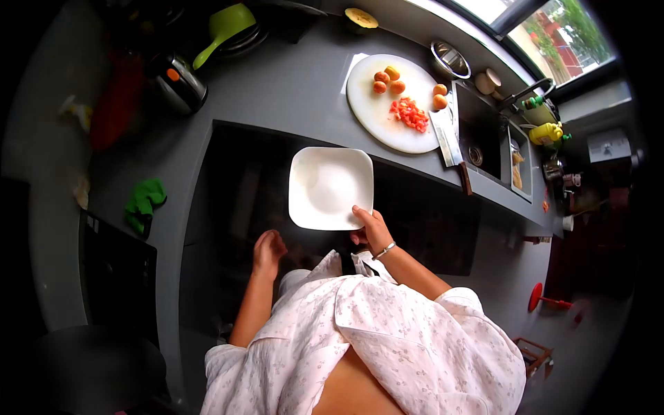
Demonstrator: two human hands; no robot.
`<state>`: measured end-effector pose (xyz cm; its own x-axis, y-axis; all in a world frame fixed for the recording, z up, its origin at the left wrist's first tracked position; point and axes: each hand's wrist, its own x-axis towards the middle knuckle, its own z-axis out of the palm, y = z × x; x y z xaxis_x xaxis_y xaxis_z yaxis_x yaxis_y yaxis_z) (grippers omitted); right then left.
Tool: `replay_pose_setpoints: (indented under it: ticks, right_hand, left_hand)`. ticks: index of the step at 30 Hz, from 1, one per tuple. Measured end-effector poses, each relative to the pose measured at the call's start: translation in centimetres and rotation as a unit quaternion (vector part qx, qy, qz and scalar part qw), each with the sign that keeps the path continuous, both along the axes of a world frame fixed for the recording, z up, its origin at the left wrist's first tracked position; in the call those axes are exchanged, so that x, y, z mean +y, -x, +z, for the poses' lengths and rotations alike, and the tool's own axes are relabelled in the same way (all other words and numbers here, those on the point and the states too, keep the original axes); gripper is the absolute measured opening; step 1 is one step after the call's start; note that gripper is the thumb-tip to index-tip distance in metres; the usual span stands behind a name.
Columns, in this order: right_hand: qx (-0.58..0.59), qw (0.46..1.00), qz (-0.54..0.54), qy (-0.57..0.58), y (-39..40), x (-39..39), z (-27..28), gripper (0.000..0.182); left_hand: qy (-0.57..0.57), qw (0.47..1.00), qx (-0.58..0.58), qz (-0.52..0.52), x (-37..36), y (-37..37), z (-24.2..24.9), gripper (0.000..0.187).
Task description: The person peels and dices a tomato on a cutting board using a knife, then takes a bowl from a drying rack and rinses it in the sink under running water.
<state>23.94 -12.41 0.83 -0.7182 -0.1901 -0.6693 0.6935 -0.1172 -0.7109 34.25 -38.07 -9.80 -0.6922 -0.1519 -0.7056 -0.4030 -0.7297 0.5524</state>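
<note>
A square white plate [330, 187] with rounded corners is held out in front of my body, its hollow side facing up. My right hand [372, 229] grips its near right corner, thumb on the rim and fingers underneath. To the left, my left hand [268, 252] hangs apart from the plate, holding nothing, its fingers loosely bent. Beyond the plate, a round white cutting board [373, 117] lies on the counter with chopped red tomato [409, 115] and several small whole tomatoes [389, 79]. A cleaver [448, 146] rests on the board's right side, its handle over the counter edge.
The grey counter [297, 90] bends around me. At right is a sink [481, 131], with a metal bowl [449, 61] behind. A cut melon half [361, 19] stands at the back. Leftward are a kettle [178, 84], a green pan [232, 26] and a green cloth [145, 200].
</note>
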Motion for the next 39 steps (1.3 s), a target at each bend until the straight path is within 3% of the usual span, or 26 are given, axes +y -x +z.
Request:
replay_pose_setpoints:
  ticks: [3, 8, 12, 20, 27, 35, 37, 39]
  right_hand:
    - [-0.012, 0.999, -0.017, 0.027, -0.7, -0.5, 0.0, 0.033]
    - [-0.003, 0.998, -0.03, 0.058, -1.3, -0.5, 0.8, 0.035]
    - [0.013, 0.994, -0.053, 0.094, -1.3, 1.3, 1.7, 0.036]
    - [0.055, 0.99, -0.067, 0.115, 2.9, 9.2, 3.1, 0.041]
    - [0.071, 0.989, -0.058, 0.12, 6.4, 18.6, 3.4, 0.047]
    - [0.104, 0.988, -0.112, 0.017, 8.4, 27.9, 4.6, 0.053]
    - [0.094, 0.976, -0.195, 0.028, 8.6, 29.6, 5.1, 0.059]
    - [0.105, 0.971, -0.211, 0.029, 8.6, 31.5, 4.3, 0.064]
  left_hand:
    - [0.029, 0.998, 0.052, -0.008, 0.0, 1.2, 2.8, 0.013]
    - [0.029, 0.994, 0.066, -0.088, 0.8, 3.7, 5.5, 0.045]
    - [0.041, 0.979, 0.111, -0.164, 3.3, 6.5, 9.3, 0.05]
    - [0.115, 0.939, 0.169, -0.275, 11.1, 12.9, 14.6, 0.05]
    - [0.08, 0.916, 0.168, -0.356, 20.9, 18.9, 17.1, 0.04]
    - [0.03, 0.901, 0.193, -0.387, 30.5, 23.6, 17.1, 0.039]
    - [0.011, 0.898, 0.191, -0.396, 32.1, 24.9, 17.1, 0.04]
    - [-0.004, 0.909, 0.168, -0.381, 33.5, 26.0, 17.5, 0.041]
